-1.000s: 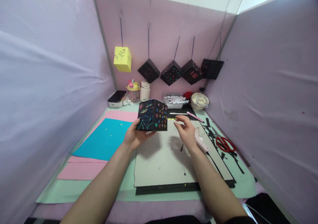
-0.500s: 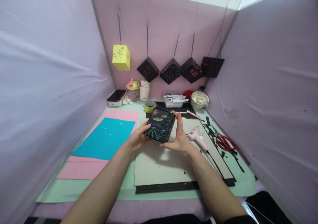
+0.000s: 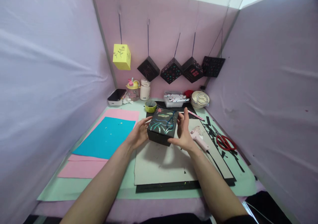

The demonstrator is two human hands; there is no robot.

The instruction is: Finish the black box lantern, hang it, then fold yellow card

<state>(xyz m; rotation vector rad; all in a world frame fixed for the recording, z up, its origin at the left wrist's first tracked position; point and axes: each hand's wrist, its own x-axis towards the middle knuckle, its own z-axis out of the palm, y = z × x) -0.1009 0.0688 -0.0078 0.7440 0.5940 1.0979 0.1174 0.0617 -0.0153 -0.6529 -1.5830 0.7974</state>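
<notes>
A black paper box is held up between my two hands above the grey board. Its top face carries a pink sun, pale clouds and blue-green wavy lines, and a dark blue cord lies over the right part of that face. My left hand is at the box's left side, fingers bent against its edge. On the right side, my right hand grips it, thumb at the front lower corner and fingers along the side. A pink hot glue gun lies just right of this hand.
Red-handled scissors lie among black paper scraps at right. Blue and pink sheets are at left. Behind stand green tape, a marker tray and a bottle. Decorated boxes hang at the back.
The box has turned and tilted, so its plain front side now shows, and it sits slightly farther right. My left fingers have shifted from its top edge to its side.
</notes>
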